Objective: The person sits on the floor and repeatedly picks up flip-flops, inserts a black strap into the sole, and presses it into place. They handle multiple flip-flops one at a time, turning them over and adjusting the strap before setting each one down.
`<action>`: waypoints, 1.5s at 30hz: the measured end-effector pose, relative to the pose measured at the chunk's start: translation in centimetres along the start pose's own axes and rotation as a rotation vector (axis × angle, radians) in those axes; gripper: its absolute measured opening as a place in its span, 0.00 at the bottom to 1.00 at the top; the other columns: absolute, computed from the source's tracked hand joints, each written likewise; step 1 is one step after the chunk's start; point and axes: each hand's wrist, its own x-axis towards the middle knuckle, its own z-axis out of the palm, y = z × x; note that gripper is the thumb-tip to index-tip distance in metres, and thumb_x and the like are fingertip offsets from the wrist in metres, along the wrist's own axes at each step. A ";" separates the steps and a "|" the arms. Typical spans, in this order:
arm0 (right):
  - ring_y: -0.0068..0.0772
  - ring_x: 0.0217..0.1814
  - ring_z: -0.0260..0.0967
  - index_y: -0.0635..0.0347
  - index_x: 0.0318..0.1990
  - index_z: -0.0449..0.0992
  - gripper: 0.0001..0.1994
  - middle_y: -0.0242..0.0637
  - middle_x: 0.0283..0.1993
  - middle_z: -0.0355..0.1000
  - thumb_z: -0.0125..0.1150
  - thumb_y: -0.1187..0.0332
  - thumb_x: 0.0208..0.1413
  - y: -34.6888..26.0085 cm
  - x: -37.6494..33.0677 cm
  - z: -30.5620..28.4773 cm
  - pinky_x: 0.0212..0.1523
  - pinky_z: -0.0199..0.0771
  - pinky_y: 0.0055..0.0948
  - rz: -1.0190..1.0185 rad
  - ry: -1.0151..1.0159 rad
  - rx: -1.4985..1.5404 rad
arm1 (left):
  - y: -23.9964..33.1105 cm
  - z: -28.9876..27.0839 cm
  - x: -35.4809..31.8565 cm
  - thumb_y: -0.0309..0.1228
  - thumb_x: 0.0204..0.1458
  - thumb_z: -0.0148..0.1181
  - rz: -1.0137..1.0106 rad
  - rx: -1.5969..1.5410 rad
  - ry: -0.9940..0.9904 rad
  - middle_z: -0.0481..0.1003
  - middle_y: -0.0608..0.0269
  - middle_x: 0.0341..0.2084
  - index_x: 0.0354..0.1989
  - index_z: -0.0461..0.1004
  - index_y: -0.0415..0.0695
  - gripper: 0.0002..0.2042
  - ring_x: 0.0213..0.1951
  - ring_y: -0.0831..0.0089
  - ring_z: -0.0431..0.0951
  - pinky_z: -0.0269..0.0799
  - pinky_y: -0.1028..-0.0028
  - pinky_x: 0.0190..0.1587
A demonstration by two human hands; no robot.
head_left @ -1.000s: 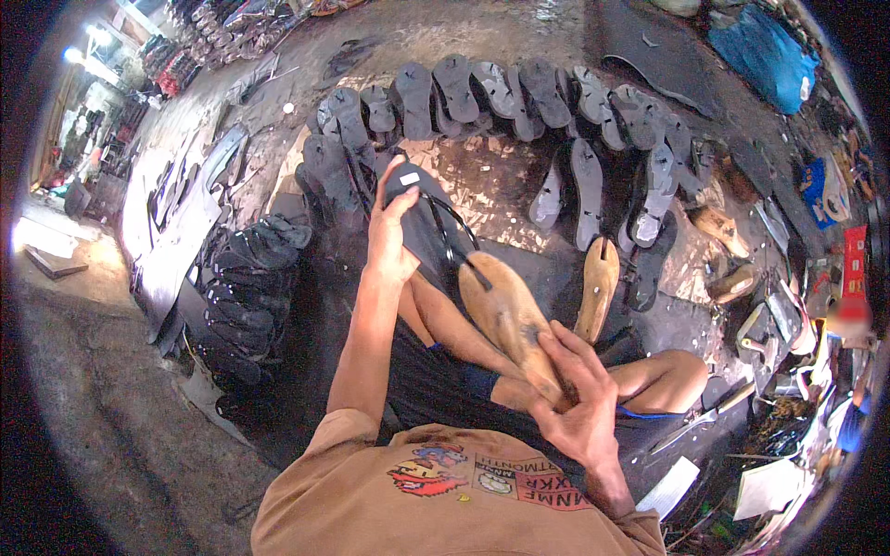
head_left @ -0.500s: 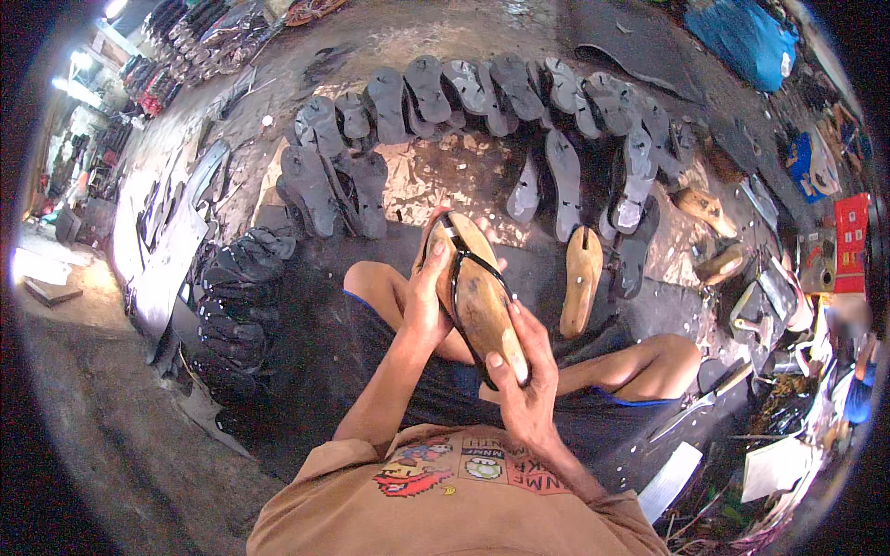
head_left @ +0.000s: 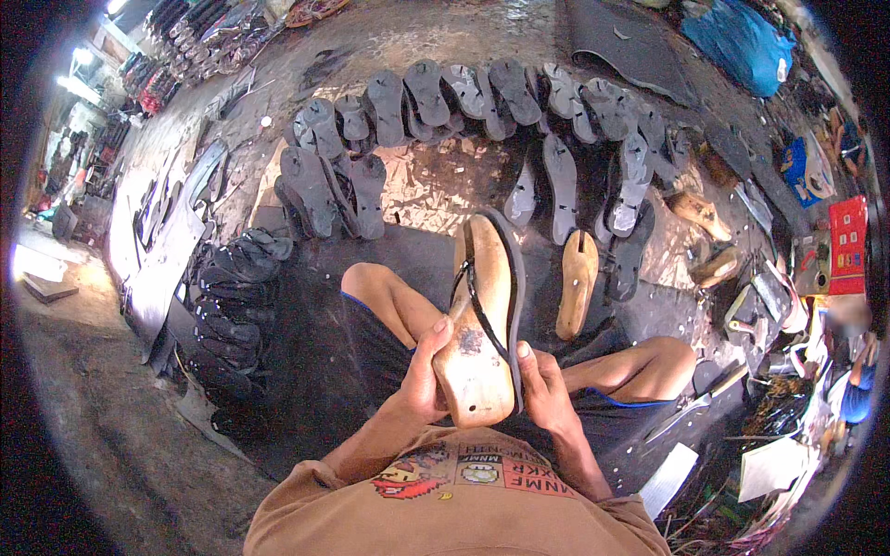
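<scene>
The person sits on the floor with knees bent, holding a wooden foot shape (head_left: 477,324) up over the lap. The left hand (head_left: 422,375) is wrapped tight around its heel end at about 8 o'clock, thumb on top. The right hand (head_left: 547,394) is closed on the other side at about 4 o'clock, fingers pressing a dark sole (head_left: 513,278) against the wood. A thin black strap (head_left: 468,292) runs down the top of the wood. I think both hands squeeze so the sole stays flat on the shape (it would slip off otherwise).

Just past it, at 1 o'clock, a second wooden foot shape (head_left: 578,283) lies on the ground, close enough to grab. Scissors (head_left: 695,408) lie by the right knee at 3 o'clock. A heap of finished black sandals (head_left: 222,296) sits at 9 o'clock. Farther off, from 11 to 1 o'clock, many grey soles (head_left: 436,93) lie spread out in rows on the floor, maybe so each one is easy to pick.
</scene>
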 end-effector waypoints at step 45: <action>0.49 0.85 0.49 0.54 0.84 0.26 0.60 0.53 0.81 0.49 0.67 0.82 0.54 -3.4 -1.8 1.1 0.81 0.55 0.48 -0.360 -0.055 0.034 | -4.4 -3.3 3.5 0.38 0.74 0.57 0.159 0.646 -0.292 0.76 0.55 0.66 0.71 0.71 0.43 0.22 0.62 0.65 0.78 0.75 0.62 0.68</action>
